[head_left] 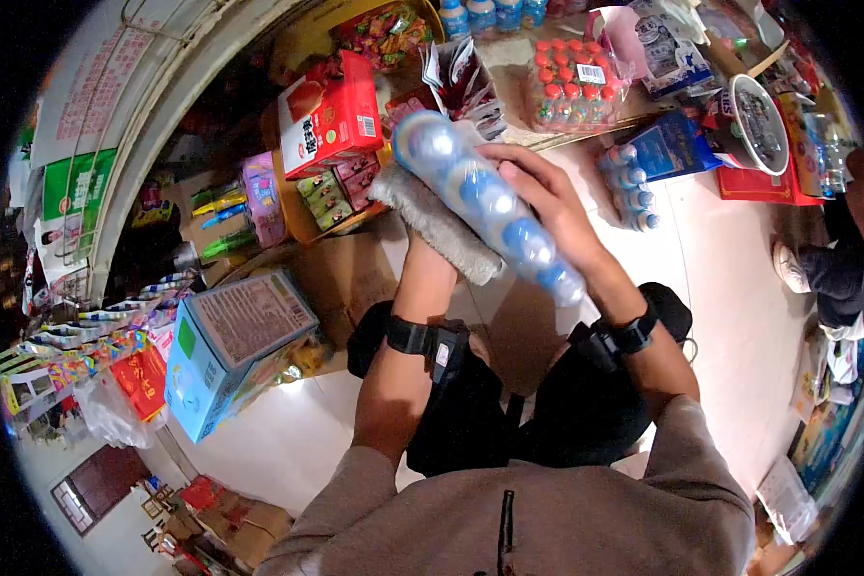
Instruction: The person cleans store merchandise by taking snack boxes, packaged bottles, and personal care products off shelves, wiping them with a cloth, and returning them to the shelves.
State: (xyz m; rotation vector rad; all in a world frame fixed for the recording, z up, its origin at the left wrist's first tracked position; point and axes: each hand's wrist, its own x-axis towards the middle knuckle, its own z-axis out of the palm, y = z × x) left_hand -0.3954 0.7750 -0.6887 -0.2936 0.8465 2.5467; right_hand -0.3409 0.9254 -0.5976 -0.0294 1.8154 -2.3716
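The wrapped pack of blue-and-white bottles (pixel 485 197) is held up at a slant above the person's knees, clear of the floor (pixel 730 254). The right hand's (pixel 547 187) grip is clamped along its side near the upper end, leaving the lower end unsupported; a hold nearer the middle would probably steady it better. The grey fluffy cloth (pixel 439 228) lies along the pack's left side, apparently against the wrap. It hides most of the left hand (pixel 429 261), so I cannot tell whether those fingers are apart or together. Light, even pressure along the film should suit the uneven bottle shapes, with the pack turned so each face meets the cloth. Just beyond the pack's upper end stands a red carton (pixel 326 120), close enough to be knocked; the red-capped bottles (pixel 576 86) sit farther right.
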